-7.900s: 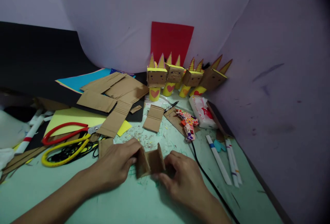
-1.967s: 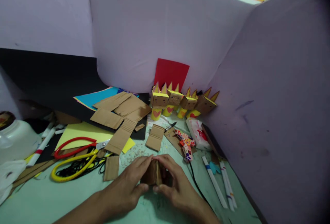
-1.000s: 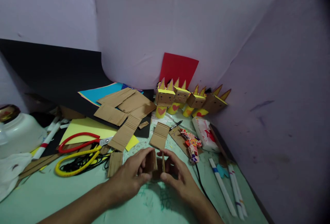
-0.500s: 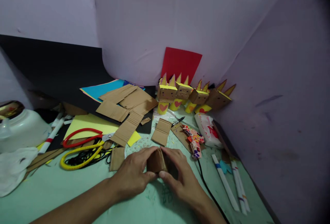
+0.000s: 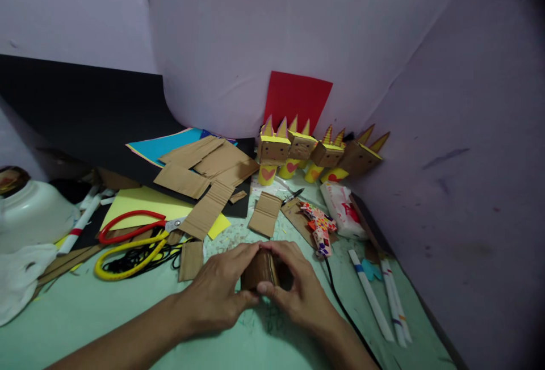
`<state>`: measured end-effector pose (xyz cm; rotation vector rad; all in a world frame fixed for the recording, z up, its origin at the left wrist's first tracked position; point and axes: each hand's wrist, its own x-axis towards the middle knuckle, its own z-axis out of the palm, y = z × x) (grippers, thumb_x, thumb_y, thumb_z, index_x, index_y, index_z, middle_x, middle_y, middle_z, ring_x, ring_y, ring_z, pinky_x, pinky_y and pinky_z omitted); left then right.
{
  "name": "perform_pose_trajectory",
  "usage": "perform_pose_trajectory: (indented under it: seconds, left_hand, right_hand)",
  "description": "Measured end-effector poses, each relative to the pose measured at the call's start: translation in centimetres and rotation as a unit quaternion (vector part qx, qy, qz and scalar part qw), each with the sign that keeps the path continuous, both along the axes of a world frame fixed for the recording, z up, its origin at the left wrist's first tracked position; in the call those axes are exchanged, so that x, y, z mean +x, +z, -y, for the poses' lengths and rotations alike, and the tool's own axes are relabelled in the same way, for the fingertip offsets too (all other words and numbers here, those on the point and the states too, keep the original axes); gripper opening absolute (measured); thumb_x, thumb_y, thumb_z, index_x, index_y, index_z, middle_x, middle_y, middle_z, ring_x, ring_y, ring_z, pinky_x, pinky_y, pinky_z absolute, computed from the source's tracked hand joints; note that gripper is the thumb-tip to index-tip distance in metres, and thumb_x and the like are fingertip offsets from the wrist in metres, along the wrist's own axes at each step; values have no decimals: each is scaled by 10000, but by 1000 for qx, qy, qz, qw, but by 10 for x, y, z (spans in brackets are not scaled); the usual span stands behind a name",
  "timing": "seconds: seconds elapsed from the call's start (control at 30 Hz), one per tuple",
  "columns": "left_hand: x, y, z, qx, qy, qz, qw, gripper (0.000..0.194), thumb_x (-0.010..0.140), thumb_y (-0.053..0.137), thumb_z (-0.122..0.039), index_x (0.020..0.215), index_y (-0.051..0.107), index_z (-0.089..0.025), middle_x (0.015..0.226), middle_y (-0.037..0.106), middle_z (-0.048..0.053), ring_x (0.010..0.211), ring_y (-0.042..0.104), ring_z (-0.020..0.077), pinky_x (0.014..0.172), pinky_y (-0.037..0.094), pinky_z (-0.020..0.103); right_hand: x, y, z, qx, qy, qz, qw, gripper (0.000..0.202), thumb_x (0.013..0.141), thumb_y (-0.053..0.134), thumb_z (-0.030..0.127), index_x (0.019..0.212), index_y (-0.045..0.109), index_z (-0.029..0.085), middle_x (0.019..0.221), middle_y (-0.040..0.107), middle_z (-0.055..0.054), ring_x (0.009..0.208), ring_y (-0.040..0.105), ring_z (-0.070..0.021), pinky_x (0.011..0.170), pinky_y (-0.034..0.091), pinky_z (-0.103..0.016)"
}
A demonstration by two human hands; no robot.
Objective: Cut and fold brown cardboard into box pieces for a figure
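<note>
A small folded piece of brown cardboard point(image 5: 259, 270) stands near the front middle of the green table. My left hand point(image 5: 221, 285) grips its left side, with fingers over the top and the thumb low at the front. On the other side, my right hand point(image 5: 296, 285) holds it the same way, its thumb pressed on the lower front edge. The fingertips of both hands come close together at the top. Left of my left hand lies a flat cardboard square point(image 5: 191, 261), and a creased cardboard piece point(image 5: 264, 214) lies beyond the hands.
Scissors point(image 5: 164, 228) with red and yellow handles lie left on black cord. Behind are cardboard strips point(image 5: 208, 208) and several horned box figures point(image 5: 275, 151). A flowered glue gun point(image 5: 321, 228), its cable, a white packet point(image 5: 343, 211) and white markers point(image 5: 370, 296) are at right.
Both hands still hold the cardboard. My right thumb has shifted slightly left over its lower front edge, and the whole view has moved a little.
</note>
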<state>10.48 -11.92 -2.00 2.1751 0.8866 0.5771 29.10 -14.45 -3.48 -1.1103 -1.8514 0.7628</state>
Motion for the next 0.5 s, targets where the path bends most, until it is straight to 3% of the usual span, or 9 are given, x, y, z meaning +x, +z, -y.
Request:
perform_pose_trajectory:
  seconds: [0.17,0.37,0.5]
  left_hand:
    - [-1,-1,1,-3,0,2,1000,619,742,591,-208,1316,360,-233,1235,499,85,1094,469,257,924,393,391]
    - [-1,-4,1,1,13,1,1000,546,744,560,-145,1267,412,-200,1179,529,93,976,501,225,827,431,350]
    - [-2,-2,3,-19,49,-2,999,592,728,585,-179,1283,381,-181,1079,561,78,811,515,182,726,445,310]
  right_hand:
    - [0,2,-1,4,-2,10,1000,516,738,643,490,1182,524,255,1093,572,-76,1013,511,-242,860,426,-362]
    - [3,-3,-5,13,-10,3,1000,622,649,692,547,1179,540,260,1075,594,-82,987,537,-245,830,449,-364]
    - [11,-2,-6,-28,-30,-23,999,687,575,767,500,1182,560,255,1068,608,-86,965,578,-250,803,483,-365]
